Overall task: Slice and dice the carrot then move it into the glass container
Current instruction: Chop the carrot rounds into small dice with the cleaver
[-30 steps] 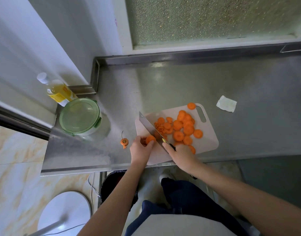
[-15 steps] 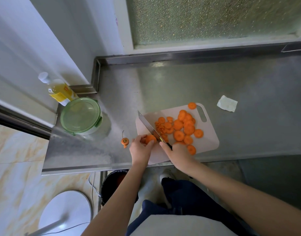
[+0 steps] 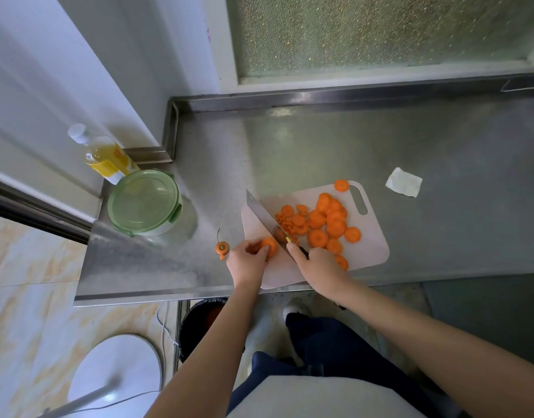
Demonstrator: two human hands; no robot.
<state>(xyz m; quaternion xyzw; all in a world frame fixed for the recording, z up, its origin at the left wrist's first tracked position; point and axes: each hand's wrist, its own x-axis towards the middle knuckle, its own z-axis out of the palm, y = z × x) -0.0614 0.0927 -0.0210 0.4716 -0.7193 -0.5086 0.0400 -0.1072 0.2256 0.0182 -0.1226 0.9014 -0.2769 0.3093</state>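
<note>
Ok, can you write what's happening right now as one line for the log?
step: dicing | left hand: holds carrot piece on cutting board | right hand: grips knife | glass container: lidded, apart

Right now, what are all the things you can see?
counter: one, steel, below the frosted window
cutting board: one, pale pink, on counter
knife: one, silver blade, over board
carrot slices: many, orange, on board
diced carrot: small pile, orange, beside blade
carrot top: one, orange, left of board
glass container: one, green-lidded, far left on counter
bottle: one, yellow, behind container
paper scrap: one, white, right of board
bin: one, dark, under counter
left hand: one, holds carrot piece on board
right hand: one, grips knife
</note>
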